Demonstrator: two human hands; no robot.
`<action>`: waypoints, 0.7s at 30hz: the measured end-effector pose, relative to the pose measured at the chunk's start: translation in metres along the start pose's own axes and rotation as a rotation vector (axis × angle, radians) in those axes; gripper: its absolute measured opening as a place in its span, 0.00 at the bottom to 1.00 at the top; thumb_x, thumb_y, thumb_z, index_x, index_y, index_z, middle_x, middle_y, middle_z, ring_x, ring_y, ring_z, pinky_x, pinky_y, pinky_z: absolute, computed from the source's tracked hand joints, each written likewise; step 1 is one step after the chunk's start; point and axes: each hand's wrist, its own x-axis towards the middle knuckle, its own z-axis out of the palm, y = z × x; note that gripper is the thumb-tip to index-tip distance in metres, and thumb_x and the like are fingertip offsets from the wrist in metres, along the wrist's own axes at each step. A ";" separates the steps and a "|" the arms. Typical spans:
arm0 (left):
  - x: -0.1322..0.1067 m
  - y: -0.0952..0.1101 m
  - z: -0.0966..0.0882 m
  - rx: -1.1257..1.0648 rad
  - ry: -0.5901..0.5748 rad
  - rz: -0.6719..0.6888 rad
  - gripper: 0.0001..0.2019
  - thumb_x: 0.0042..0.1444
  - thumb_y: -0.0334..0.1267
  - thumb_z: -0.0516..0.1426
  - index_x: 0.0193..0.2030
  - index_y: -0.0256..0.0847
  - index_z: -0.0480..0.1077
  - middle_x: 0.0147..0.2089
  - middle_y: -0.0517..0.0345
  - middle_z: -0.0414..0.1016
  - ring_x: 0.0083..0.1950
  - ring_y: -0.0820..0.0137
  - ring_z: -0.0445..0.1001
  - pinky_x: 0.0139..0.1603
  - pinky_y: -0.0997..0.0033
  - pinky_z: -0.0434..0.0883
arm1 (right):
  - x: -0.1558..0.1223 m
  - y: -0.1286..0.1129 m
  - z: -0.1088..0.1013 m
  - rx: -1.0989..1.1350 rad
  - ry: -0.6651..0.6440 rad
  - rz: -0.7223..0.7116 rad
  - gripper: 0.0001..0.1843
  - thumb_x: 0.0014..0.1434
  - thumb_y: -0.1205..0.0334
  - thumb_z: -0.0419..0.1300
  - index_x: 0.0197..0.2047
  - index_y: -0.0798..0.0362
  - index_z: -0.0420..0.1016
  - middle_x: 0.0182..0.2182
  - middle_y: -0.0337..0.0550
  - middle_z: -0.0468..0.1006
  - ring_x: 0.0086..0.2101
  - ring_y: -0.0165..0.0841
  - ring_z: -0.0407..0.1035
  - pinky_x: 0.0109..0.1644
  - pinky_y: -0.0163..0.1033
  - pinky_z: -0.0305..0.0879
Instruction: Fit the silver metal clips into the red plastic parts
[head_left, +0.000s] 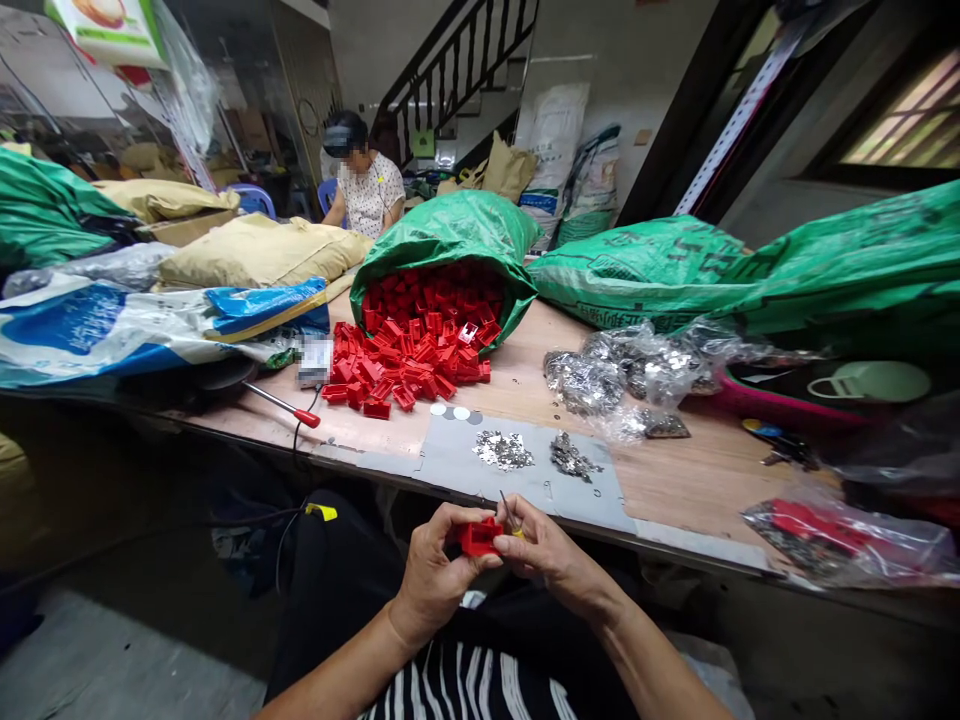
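My left hand (pixel 435 565) grips a small red plastic housing (pixel 478 539) between thumb and fingers, just below the table's front edge. My right hand (pixel 551 550) is closed around a thin dark rod-like tool with a yellow part (pixel 508 511), its shaft pointing up. The right fingertips meet the right side of the housing. On a grey sheet (pixel 450 470) beyond the hands lie two heaps of tiny metal pieces: a brighter heap (pixel 504 451) and a darker heap (pixel 573 458). Many similar red housings (pixel 405 365) spill from a green sack (pixel 457 225).
Clear bags of metal parts (pixel 600 370) lie right of centre, near a pink tray (pixel 780 405). A bag with red pieces (pixel 832 530) sits at the right edge. Left stands a red-tipped lever (pixel 304 415). Across the table sits another person (pixel 367 185).
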 end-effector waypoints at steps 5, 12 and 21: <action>0.002 -0.007 -0.005 -0.239 -0.037 -0.049 0.17 0.43 0.31 0.68 0.42 0.41 0.72 0.44 0.53 0.80 0.46 0.64 0.78 0.49 0.68 0.73 | 0.003 0.007 0.001 0.088 -0.044 0.004 0.21 0.51 0.51 0.66 0.34 0.51 0.58 0.26 0.30 0.59 0.20 0.20 0.46 0.21 0.29 0.42; 0.012 -0.011 -0.009 -0.345 0.247 -0.189 0.16 0.44 0.31 0.67 0.40 0.39 0.70 0.42 0.56 0.80 0.42 0.69 0.78 0.46 0.71 0.73 | 0.031 -0.010 -0.013 -0.555 0.154 -0.131 0.15 0.56 0.49 0.59 0.37 0.51 0.66 0.27 0.36 0.69 0.23 0.26 0.58 0.26 0.33 0.55; 0.013 -0.004 -0.018 -0.129 0.325 -0.123 0.16 0.45 0.34 0.67 0.42 0.40 0.71 0.43 0.56 0.79 0.45 0.68 0.77 0.48 0.70 0.73 | 0.057 -0.017 -0.030 -1.410 0.535 -0.243 0.07 0.59 0.68 0.53 0.40 0.50 0.71 0.39 0.43 0.76 0.40 0.35 0.71 0.44 0.37 0.63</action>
